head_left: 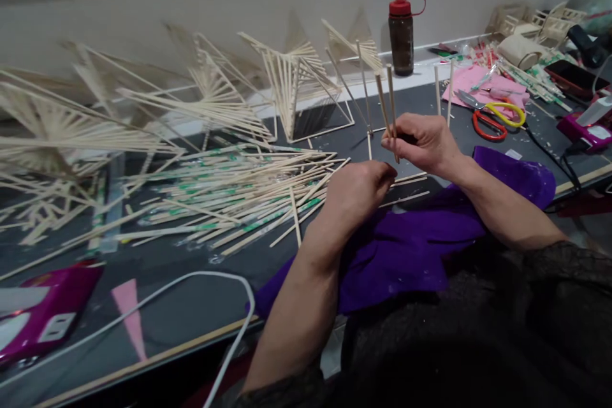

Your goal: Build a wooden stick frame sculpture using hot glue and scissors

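Note:
My right hand (425, 143) pinches a pair of thin wooden chopsticks (386, 105), which point upward from its fingers. Close beside it and lower, my left hand (358, 194) is closed with its fingers curled toward the right hand. Whatever lies in those left fingers is hidden from this side. Just behind the hands, other thin sticks (363, 86) stand upright or slanted, and two more sticks (451, 92) rise behind the right hand. Under the forearms a purple cloth (406, 248) lies along the table's front edge.
Left of the hands spreads a pile of chopsticks (248, 191), some in green-printed wrappers. Fan-shaped stick structures (291, 76) line the wall. A red-capped bottle (401, 38) stands behind. Scissors (492, 121) lie right, on pink paper. A white cable (191, 274) crosses the left front beside a magenta device (52, 312).

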A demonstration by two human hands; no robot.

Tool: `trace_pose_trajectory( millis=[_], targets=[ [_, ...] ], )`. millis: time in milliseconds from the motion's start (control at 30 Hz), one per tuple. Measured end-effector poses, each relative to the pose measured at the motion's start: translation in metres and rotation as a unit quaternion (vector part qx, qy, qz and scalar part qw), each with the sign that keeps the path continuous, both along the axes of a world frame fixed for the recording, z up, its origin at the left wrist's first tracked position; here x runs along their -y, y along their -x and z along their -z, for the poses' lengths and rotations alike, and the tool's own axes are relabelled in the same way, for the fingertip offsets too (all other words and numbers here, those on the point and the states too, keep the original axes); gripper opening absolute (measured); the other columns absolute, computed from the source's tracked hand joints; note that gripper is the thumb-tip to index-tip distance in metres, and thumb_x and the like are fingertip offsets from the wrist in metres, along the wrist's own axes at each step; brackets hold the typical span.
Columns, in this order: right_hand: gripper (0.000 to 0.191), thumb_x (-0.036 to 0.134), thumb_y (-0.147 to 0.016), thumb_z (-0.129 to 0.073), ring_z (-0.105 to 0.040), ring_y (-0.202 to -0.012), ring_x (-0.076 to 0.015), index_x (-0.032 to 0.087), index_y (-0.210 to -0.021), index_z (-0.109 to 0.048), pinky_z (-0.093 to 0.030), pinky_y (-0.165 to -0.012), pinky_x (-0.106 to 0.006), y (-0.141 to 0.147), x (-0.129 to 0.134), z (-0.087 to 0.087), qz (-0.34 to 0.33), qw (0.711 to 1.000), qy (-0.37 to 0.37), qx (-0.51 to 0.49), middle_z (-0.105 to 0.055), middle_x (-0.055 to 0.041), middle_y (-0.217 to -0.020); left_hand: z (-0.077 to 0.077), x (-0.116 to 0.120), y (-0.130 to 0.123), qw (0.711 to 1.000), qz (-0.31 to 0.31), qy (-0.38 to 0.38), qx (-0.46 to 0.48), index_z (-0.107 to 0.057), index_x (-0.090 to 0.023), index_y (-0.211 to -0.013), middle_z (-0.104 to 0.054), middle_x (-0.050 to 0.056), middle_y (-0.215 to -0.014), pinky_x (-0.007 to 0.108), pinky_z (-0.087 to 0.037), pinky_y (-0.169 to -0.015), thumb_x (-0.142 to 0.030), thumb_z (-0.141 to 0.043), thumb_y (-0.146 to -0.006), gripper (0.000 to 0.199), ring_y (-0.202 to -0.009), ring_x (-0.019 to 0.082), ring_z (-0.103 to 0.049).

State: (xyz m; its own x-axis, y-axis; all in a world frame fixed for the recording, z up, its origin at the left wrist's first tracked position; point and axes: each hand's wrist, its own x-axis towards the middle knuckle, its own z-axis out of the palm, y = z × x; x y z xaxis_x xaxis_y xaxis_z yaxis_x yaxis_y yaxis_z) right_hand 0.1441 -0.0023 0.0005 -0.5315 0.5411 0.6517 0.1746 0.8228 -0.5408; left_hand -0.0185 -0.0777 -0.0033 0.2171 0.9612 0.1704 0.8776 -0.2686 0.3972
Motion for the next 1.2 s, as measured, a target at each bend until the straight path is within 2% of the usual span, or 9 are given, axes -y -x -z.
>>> trace_pose_trajectory(
  millis=[167,333,467,667,867,967,1100,1200],
  targets=[
    [0.024,0.03,-0.089,-0.055,-0.046,-0.065,-0.0089,0.017,-0.069,-0.054,-0.035,-0.063,-0.024,0.003,-0.004,0.003,-0.002,1.0,0.005,0.025,-0.053,0.0021,-0.069,0.002,0.004,-0.024,0.988,0.028,0.056,-0.14,-0.075,-0.019,-0.101,-0.072,0.014,-0.11,0.032,-0.049,-0.074,-0.023,-0.051,-0.09,0.027,-0.097,0.027,-0.069],
    [0.018,0.024,-0.085,-0.054,-0.047,-0.064,-0.0087,0.015,-0.07,-0.058,-0.034,-0.061,-0.024,0.004,-0.007,0.005,-0.025,0.996,0.081,0.035,-0.054,0.0026,-0.065,-0.002,0.006,-0.029,0.972,0.044,0.077,-0.22,-0.076,-0.014,-0.097,-0.07,0.018,-0.11,0.034,-0.049,-0.072,-0.024,-0.043,-0.095,0.034,-0.101,0.03,-0.069],
    [0.022,0.03,-0.087,-0.054,-0.05,-0.061,-0.0085,0.015,-0.073,-0.06,-0.036,-0.06,-0.023,0.004,-0.007,0.007,-0.049,0.988,0.144,0.011,-0.057,0.0034,-0.062,-0.005,0.007,-0.029,0.97,0.051,0.1,-0.217,-0.075,-0.014,-0.102,-0.072,0.018,-0.102,0.037,-0.051,-0.073,-0.026,-0.043,-0.096,0.035,-0.097,0.033,-0.071],
    [0.026,0.034,-0.088,-0.057,-0.051,-0.058,-0.0073,0.015,-0.07,-0.06,-0.038,-0.058,-0.022,0.006,-0.01,0.012,-0.078,0.98,0.183,-0.021,-0.056,0.0039,-0.059,-0.003,0.008,-0.028,0.967,0.038,0.111,-0.226,-0.071,-0.017,-0.115,-0.075,0.018,-0.101,0.037,-0.053,-0.077,-0.027,-0.049,-0.094,0.032,-0.097,0.033,-0.072],
    [0.031,0.039,-0.086,-0.058,-0.048,-0.05,-0.0063,0.015,-0.067,-0.058,-0.036,-0.052,-0.02,0.005,-0.01,0.011,-0.069,0.972,0.226,-0.009,-0.056,0.0042,-0.055,0.004,0.004,-0.027,0.959,0.035,0.114,-0.257,-0.07,-0.016,-0.112,-0.076,0.018,-0.094,0.036,-0.053,-0.075,-0.026,-0.045,-0.094,0.032,-0.094,0.032,-0.073],
    [0.03,0.037,-0.087,-0.058,-0.049,-0.052,-0.0065,0.014,-0.068,-0.059,-0.036,-0.054,-0.021,0.005,-0.009,0.009,-0.066,0.972,0.226,0.005,-0.056,0.0039,-0.055,0.004,0.004,-0.03,0.96,0.034,0.118,-0.252,-0.071,-0.017,-0.11,-0.076,0.016,-0.095,0.034,-0.052,-0.073,-0.026,-0.045,-0.093,0.032,-0.092,0.03,-0.073],
    [0.027,0.033,-0.089,-0.058,-0.051,-0.059,-0.0073,0.014,-0.069,-0.061,-0.037,-0.06,-0.022,0.005,-0.01,0.01,-0.043,0.979,0.199,0.009,-0.056,0.0033,-0.06,-0.002,0.007,-0.029,0.966,0.035,0.116,-0.229,-0.076,-0.018,-0.096,-0.076,0.015,-0.087,0.032,-0.048,-0.069,-0.027,-0.045,-0.093,0.032,-0.086,0.028,-0.073],
    [0.024,0.031,-0.086,-0.062,-0.051,-0.067,-0.0085,0.014,-0.07,-0.063,-0.036,-0.063,-0.023,0.005,-0.012,0.012,-0.002,0.988,0.154,0.0,-0.054,0.0025,-0.069,-0.006,0.004,-0.016,0.979,0.052,0.119,-0.16,-0.076,-0.02,-0.082,-0.074,0.009,-0.075,0.028,-0.043,-0.062,-0.032,-0.051,-0.09,0.029,-0.072,0.022,-0.069]
  ],
)
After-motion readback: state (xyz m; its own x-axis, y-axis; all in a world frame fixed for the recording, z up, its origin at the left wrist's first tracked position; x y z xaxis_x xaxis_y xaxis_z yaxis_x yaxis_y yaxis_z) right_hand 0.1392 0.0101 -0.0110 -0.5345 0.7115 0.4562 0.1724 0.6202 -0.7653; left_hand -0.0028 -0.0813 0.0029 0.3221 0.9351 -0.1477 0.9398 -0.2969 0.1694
